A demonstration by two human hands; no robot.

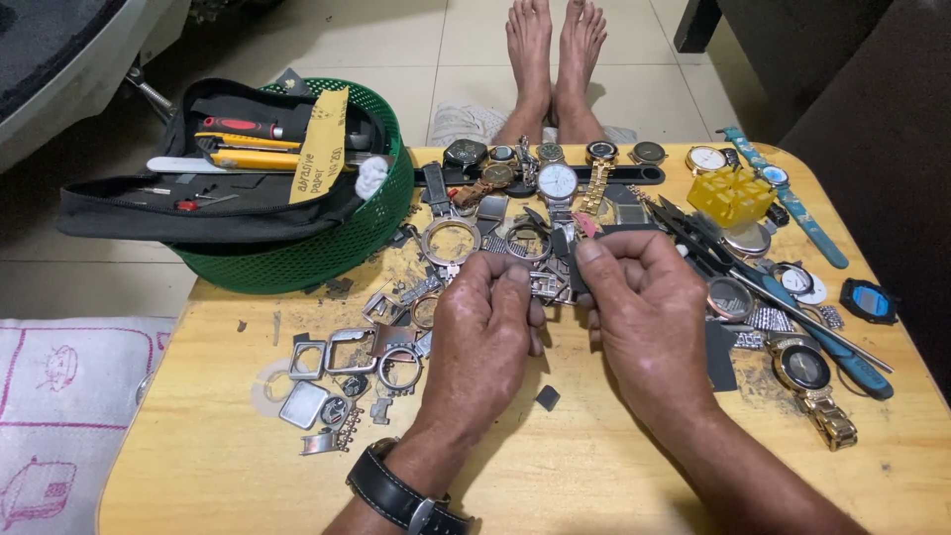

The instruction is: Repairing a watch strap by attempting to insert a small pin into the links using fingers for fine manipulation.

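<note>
**Both hands pinch one small watch part**

While both hands meet at table centre, I see my left hand and right hand closed around a small metal watch part, pinched between their fingertips. Loose watch cases lie at nine o'clock, a green basket at ten, assembled watches at twelve, on the wooden table.
</note>
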